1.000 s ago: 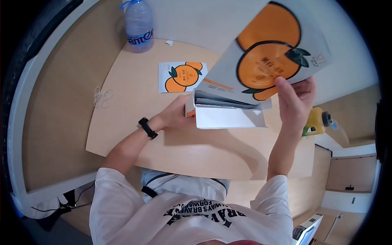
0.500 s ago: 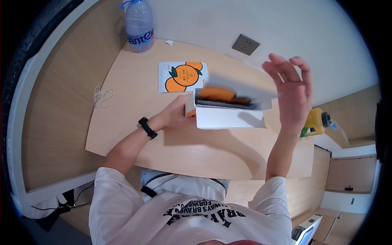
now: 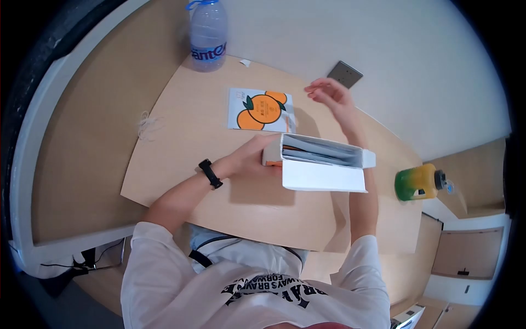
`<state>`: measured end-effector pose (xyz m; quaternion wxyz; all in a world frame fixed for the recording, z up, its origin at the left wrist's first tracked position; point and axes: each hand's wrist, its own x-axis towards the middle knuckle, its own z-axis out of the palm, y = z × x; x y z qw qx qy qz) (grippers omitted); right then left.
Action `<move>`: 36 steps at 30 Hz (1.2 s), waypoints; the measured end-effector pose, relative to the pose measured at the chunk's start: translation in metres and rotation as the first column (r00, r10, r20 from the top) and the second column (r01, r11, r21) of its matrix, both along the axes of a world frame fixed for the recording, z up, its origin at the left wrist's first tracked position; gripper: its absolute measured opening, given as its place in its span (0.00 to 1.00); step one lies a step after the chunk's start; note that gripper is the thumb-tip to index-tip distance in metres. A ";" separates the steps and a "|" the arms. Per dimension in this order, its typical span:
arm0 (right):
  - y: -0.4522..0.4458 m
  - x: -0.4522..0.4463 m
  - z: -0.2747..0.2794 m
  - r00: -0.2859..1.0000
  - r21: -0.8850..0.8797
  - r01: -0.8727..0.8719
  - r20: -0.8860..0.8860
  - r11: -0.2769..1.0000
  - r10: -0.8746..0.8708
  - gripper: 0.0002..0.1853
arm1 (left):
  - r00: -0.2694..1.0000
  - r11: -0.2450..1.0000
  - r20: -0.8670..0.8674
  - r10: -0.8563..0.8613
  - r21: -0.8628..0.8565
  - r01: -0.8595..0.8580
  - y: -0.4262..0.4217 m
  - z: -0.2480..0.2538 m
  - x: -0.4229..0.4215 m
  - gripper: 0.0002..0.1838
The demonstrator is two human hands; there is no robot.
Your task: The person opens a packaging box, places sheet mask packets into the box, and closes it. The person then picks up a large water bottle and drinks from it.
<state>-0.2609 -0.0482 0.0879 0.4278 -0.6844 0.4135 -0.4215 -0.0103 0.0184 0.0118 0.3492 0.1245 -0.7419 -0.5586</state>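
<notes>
My left hand (image 3: 255, 156) grips the left end of a white cardboard box (image 3: 323, 176), its fingers wrapped round the side. The box is held above the table, its flap hanging toward me. Inside stand several thin flat packets (image 3: 320, 151), edges up, with a bit of orange showing. My right hand (image 3: 334, 101) is raised beyond the box, fingers loosely bent and apart, with nothing visible in them. Its forearm passes behind the box's right end. A flat packet printed with oranges (image 3: 263, 111) lies on the table just left of that hand.
On the wooden table (image 3: 235, 205) a large clear bottle (image 3: 208, 41) stands at the back left. A white cord (image 3: 148, 126) lies near the left edge, a paper scrap (image 3: 245, 63) at the back. A yellow-green jug (image 3: 419, 182) is at the right; a socket (image 3: 345, 74) is on the wall.
My right hand has moved left, to beyond the box. The blurred orange packet at the box opening no longer sticks out; packets now sit inside. The view has shifted slightly.
</notes>
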 end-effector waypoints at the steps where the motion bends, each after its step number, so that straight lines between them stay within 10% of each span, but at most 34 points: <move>1: -0.009 0.009 -0.013 0.998 -0.011 -0.032 -0.055 0.999 0.031 0.13 | 1.000 1.000 -0.006 0.001 -0.008 -0.001 -0.001 -0.001 0.001 0.29; 10: -0.040 0.077 -0.070 0.688 -0.336 -0.304 -0.725 0.891 -0.038 0.40 | 0.998 0.994 0.003 0.064 -0.094 -0.063 -0.005 -0.010 0.002 0.25; 16: -0.032 0.057 -0.028 0.590 0.051 -0.001 -0.807 0.999 0.042 0.40 | 0.997 0.997 0.041 0.061 -0.039 -0.060 -0.003 -0.006 0.002 0.25; 19: -0.023 0.032 -0.041 0.512 -0.326 -0.098 -0.827 0.940 -0.233 0.36 | 0.997 0.999 0.074 0.034 -0.010 -0.033 -0.002 -0.004 0.003 0.26; 25: -0.002 0.014 -0.041 0.690 -0.034 0.033 -0.722 0.999 -0.047 0.33 | 0.998 1.000 0.054 0.017 -0.002 -0.017 -0.001 -0.002 0.003 0.25; 36: 0.006 -0.002 -0.037 0.615 -0.091 0.137 -0.773 0.986 -0.156 0.41 | 0.999 0.998 0.002 0.041 0.038 -0.041 0.003 0.002 0.001 0.21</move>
